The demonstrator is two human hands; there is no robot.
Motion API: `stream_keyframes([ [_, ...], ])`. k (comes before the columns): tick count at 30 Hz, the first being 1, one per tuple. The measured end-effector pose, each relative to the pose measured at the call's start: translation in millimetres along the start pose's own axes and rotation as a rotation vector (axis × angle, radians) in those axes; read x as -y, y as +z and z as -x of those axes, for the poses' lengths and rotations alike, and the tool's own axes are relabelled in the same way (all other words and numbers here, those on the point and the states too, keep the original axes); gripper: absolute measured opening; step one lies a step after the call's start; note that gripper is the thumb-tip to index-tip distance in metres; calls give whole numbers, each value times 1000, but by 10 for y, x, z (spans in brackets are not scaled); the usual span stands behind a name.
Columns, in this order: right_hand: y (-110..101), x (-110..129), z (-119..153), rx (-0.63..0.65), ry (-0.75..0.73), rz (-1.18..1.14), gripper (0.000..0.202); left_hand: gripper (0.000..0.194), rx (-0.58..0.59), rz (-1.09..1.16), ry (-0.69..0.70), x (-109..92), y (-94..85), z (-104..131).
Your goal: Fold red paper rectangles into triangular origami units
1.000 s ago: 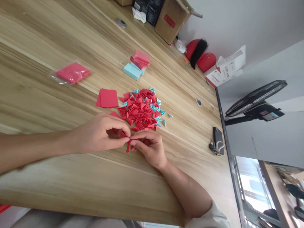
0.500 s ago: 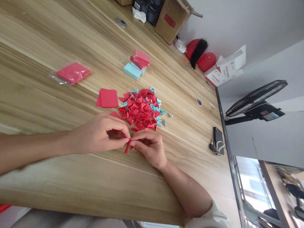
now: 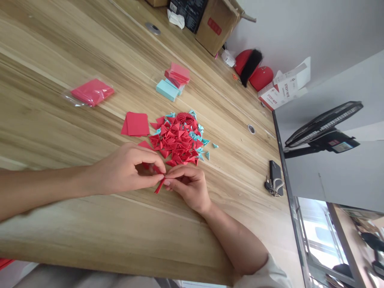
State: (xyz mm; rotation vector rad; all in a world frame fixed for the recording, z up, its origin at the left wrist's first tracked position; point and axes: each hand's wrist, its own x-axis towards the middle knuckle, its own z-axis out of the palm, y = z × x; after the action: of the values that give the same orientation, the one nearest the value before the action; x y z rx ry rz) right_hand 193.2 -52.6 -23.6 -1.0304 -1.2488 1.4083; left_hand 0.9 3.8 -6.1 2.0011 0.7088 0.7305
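Between my two hands is a small folded red paper piece (image 3: pixel 159 186), its narrow end sticking out below the fingertips. My left hand (image 3: pixel 129 169) pinches it from the left with thumb and forefinger. From the right, my right hand (image 3: pixel 189 186) grips the same piece, its fingertips touching those of the left. Just beyond the hands lies a heap of folded red paper triangles (image 3: pixel 177 140), with light blue triangles (image 3: pixel 199 140) along its edges. Flat red paper squares (image 3: pixel 138 124) lie left of the heap. The left hand partly hides some red paper beneath it.
Farther back are red paper packs (image 3: pixel 178 73) and blue paper packs (image 3: pixel 167 90). A wrapped red pack (image 3: pixel 93 92) lies at left. Cardboard box (image 3: pixel 217 26), black fan (image 3: pixel 324 124), keys (image 3: pixel 273 187) and a black case (image 3: pixel 275 170) stand or lie around the wooden table (image 3: pixel 90 232).
The folded red piece has tilted a little, its lower end swinging slightly left. The left fingertips have shifted slightly; both hands otherwise keep their places.
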Motion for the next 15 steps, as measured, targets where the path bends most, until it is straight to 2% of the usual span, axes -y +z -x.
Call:
stream_keyframes([
  [15,11,17,5,-3,-13,7,14,16,22,-38,51,3,-10,-3],
])
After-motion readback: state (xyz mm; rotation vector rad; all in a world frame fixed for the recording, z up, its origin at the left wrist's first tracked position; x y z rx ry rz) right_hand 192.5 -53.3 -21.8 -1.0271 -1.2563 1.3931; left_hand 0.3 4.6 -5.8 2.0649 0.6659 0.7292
